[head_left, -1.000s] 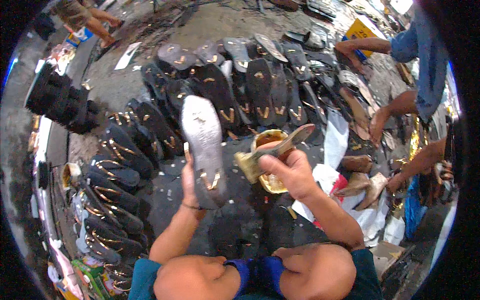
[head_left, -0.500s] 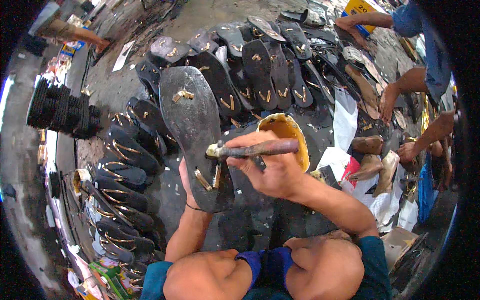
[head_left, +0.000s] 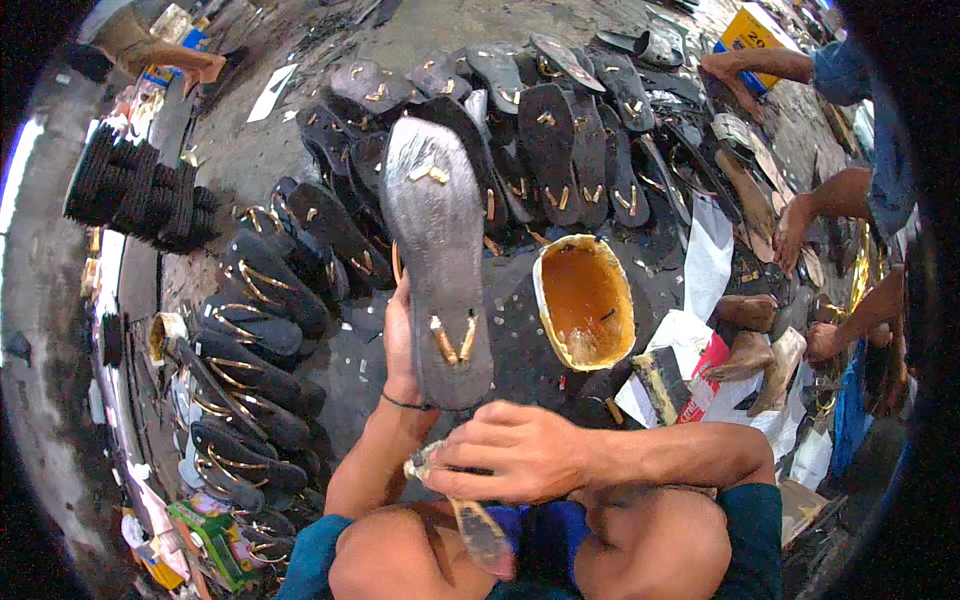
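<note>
My left hand (head_left: pixel 398 345) is gripping a sandal sole (head_left: pixel 440 260) by its left edge, underside facing me: dark, flat and narrow-waisted, glossy at the broad end, with gold strap stubs (head_left: pixel 446 342) poking through. My right hand (head_left: pixel 520 452) is curled around a brush (head_left: pixel 482 535), its worn handle slanting down, its pale, crusted head to the left. Just right of the sole sits a rounded tub (head_left: pixel 541 300) of amber liquid (head_left: pixel 580 285), rim caked yellow. Black sandals (head_left: pixel 270 378) hem in the left and far sides; foot-shaped forms (head_left: pixel 780 370) crowd the right.
</note>
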